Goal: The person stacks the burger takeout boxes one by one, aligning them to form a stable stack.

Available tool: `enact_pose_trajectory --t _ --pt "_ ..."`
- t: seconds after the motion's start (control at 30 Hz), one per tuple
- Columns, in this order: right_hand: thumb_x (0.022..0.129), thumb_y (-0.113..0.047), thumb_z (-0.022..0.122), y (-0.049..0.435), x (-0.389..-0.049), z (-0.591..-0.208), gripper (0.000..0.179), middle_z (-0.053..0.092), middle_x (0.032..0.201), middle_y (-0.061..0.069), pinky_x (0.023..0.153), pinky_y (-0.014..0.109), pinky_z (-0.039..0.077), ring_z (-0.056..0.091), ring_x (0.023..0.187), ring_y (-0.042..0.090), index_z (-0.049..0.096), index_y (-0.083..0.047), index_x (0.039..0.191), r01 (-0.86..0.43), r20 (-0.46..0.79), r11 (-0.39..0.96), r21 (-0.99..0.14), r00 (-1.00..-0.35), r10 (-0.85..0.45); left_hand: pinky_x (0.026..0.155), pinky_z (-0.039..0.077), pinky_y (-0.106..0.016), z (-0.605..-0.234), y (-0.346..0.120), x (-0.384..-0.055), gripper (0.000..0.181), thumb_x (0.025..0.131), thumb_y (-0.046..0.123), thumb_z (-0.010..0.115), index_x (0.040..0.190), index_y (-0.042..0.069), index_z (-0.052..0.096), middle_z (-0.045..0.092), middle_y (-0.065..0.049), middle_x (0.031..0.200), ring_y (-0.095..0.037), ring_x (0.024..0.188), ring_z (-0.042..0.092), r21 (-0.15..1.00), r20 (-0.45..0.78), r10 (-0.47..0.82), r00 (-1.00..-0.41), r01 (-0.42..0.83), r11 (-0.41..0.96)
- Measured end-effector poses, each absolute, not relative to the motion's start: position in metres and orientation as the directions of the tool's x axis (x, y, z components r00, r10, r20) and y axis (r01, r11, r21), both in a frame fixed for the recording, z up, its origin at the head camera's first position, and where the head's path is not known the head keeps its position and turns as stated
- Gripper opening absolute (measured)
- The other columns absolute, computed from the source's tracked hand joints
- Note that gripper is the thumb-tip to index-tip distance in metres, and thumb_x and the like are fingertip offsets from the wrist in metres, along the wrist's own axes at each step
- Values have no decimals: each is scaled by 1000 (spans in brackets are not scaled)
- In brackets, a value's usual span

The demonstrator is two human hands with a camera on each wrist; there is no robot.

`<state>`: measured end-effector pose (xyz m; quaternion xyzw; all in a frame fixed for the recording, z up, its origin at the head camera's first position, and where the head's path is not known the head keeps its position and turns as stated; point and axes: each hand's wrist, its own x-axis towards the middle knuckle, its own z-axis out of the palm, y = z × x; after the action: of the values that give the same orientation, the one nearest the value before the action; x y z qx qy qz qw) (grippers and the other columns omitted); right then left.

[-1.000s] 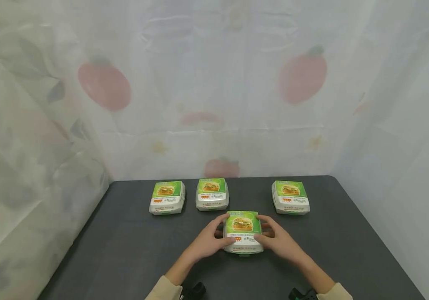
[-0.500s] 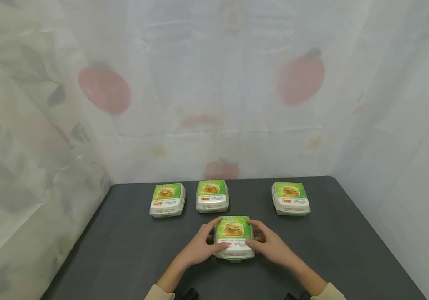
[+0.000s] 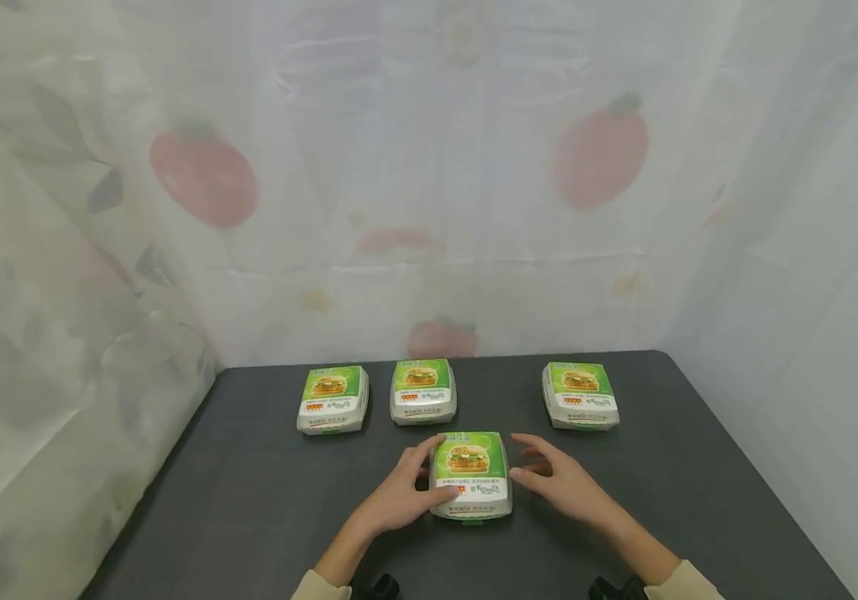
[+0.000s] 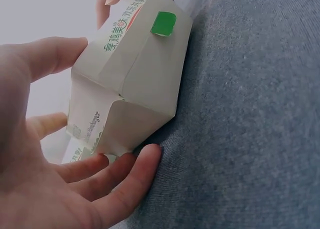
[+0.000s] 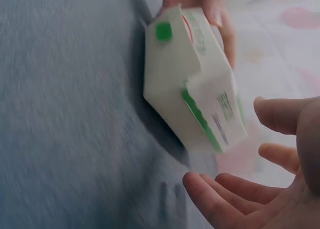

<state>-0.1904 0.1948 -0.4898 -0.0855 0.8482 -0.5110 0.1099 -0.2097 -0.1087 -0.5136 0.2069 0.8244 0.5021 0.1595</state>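
Near burger box (image 3: pixel 472 477) on dark table (image 3: pixel 248 517); lid closed, contents hidden. Left hand (image 3: pixel 398 493) grips its left side, thumb on top, some fingers partly hidden. Right hand (image 3: pixel 565 485) spread, just clear of its right side. Beyond it, far-left box (image 3: pixel 333 400), far-middle box (image 3: pixel 423 392), far-right box (image 3: pixel 580 396), all closed.

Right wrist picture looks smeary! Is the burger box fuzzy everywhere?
Right wrist: the white and green cardboard burger box is blurry, with a dark shadow on the flat grey tabletop. Left wrist: same box, clearer printing. Head: its burger picture shows clearly, but tiny lettering is hard to read.
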Motion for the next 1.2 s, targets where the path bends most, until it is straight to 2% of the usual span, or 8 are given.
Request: enact_pose_trajectory --t 0.2,0.43,0.6,0.77,0.97,1.2 --pt "100 -34 68 219 -195 -478 62 51 144 23 91 52 53 59 125 39 44 -16 154 -60 -58 520 -852 -976 -208 83 51 -47 -514 -110 -210 81 95 46 72 160 26 30 40 -16 140 -39 122 54 892 -50 483 -874 178 415" --pt "100 -42 66 243 -201 -462 66 53 142 26 89 54 53 60 123 41 45 -10 153 -146 51 619 -772 -984 -169 84 51 -48 -512 -108 -207 81 94 48 72 160 26 30 43 -14 137 -39 122 54 882 -54 473 -879 180 436" --pt "101 -38 65 256 -208 -449 62 55 138 26 88 55 53 61 120 43 46 -7 152 -191 128 664 -723 -981 -142 84 50 -48 -509 -106 -206 81 94 47 72 160 26 31 44 -14 137 -39 122 55 877 -58 459 -887 175 448" --pt "102 -38 64 269 -218 -438 64 53 139 29 87 56 53 57 122 47 43 -5 153 -185 164 687 -703 -982 -97 84 51 -49 -509 -105 -207 81 94 48 72 160 26 31 45 -14 137 -39 122 55 871 -61 452 -890 174 460" --pt "104 -39 61 286 -231 -435 65 52 139 32 89 63 48 54 123 49 43 0 152 -180 219 715 -676 -975 -39 84 51 -48 -510 -103 -208 82 93 49 72 160 27 31 46 -13 138 -37 122 56 866 -55 454 -889 184 466" --pt "104 -41 59 302 -247 -443 65 49 140 35 93 66 44 49 126 53 43 3 151 -129 209 724 -677 -978 21 86 50 -50 -510 -104 -207 82 94 47 73 160 26 31 46 -15 139 -39 122 56 864 -51 454 -889 189 467"
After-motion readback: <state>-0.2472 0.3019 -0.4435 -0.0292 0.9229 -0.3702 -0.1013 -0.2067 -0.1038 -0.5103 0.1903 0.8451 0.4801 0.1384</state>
